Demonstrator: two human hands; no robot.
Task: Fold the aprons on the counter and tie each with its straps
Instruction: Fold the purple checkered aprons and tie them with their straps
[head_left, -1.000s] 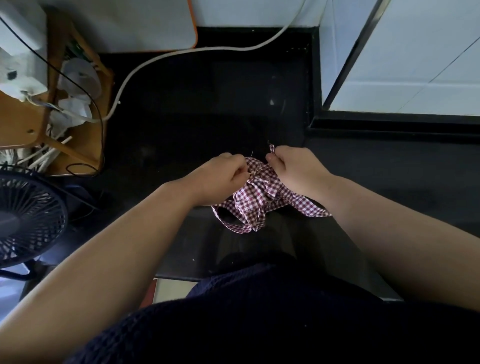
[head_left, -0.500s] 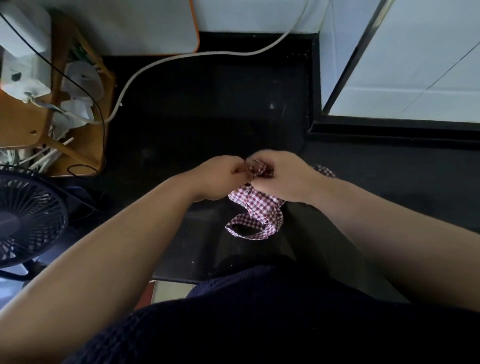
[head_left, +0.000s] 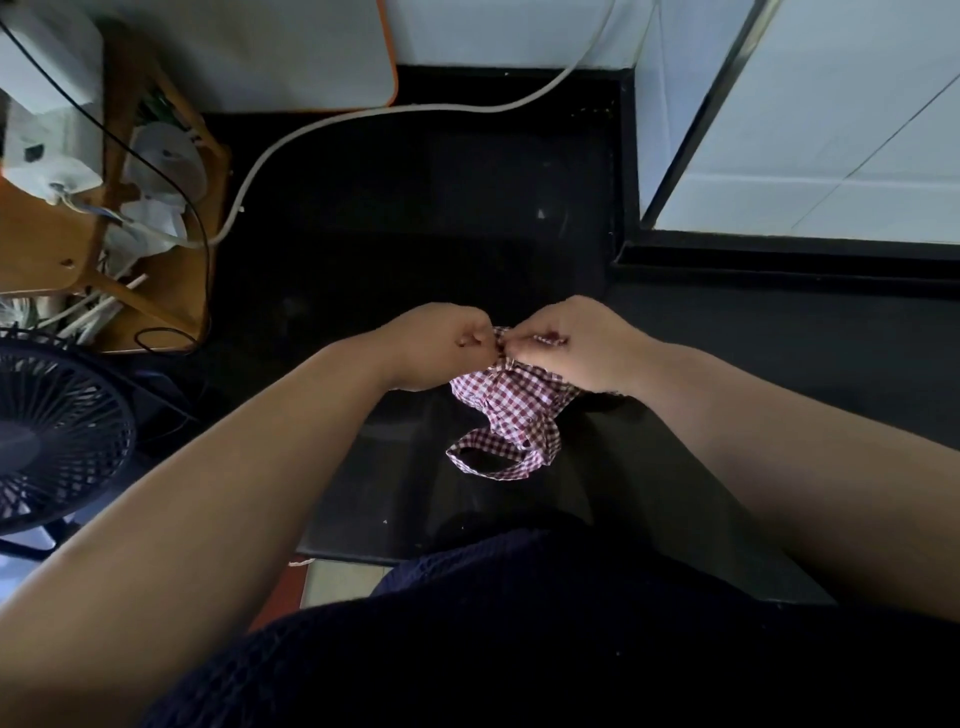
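step: straps (head_left: 503, 347) being tied on folded apron (head_left: 511, 410) | hands: left hand (head_left: 439, 345) and right hand (head_left: 576, 345) both being pinched on straps | next: knot likely being pulled snug

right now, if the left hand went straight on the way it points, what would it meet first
Likely the bunched top of the red-and-white checked cloth apron that the left hand pinches; just beyond it, the right hand.
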